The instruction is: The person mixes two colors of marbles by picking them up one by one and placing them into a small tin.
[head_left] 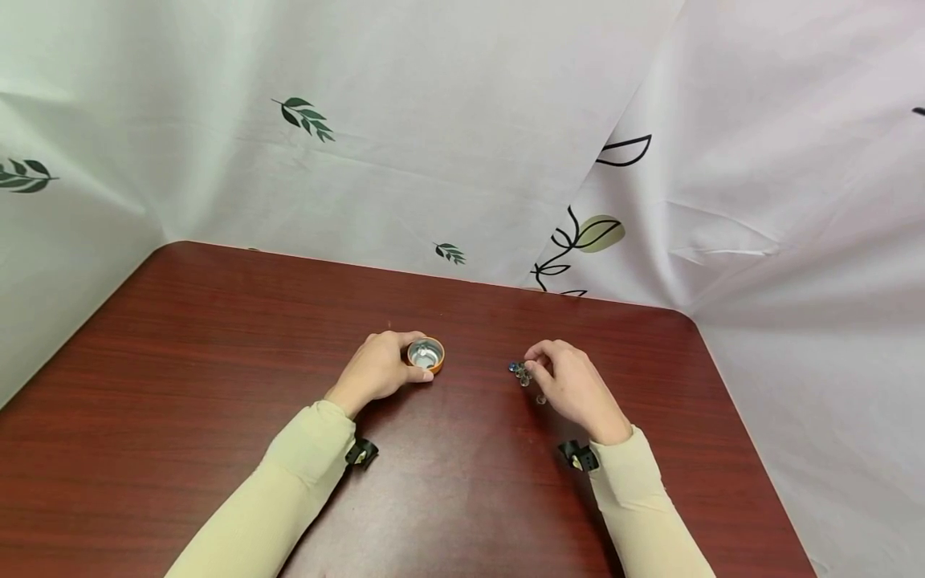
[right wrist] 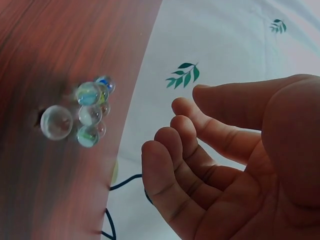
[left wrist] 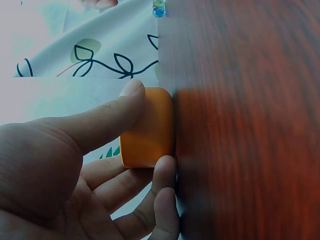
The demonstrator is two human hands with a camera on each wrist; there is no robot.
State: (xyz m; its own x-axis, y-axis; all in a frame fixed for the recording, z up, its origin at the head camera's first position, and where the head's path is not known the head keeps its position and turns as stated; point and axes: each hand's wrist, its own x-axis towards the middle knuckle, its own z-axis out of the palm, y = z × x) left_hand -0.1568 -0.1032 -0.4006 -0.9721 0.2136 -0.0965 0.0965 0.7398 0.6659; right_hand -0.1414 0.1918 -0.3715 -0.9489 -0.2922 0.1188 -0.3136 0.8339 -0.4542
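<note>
My left hand [head_left: 379, 365] grips a small round orange tin [left wrist: 150, 127] with a silvery inside, thumb on one side and fingers on the other. The tin stands upright on the table, its open top facing up in the head view. Something bright shows inside it; whether that is a marble or a reflection I cannot make out. Over to the right, my right hand [head_left: 574, 385] hovers just above a cluster of glass marbles [right wrist: 90, 114]. Its fingers are loosely bent, with no marble visible between thumb and fingertips. One clear marble [right wrist: 56, 122] lies a little apart from the cluster.
The dark red wood-grain table [head_left: 462, 482] reaches back to a pale cloth [head_left: 433, 160] with a leaf print, which hangs behind it and along the sides. A black strap device [head_left: 361, 453] sits at the left wrist, another such device [head_left: 578, 456] at the right.
</note>
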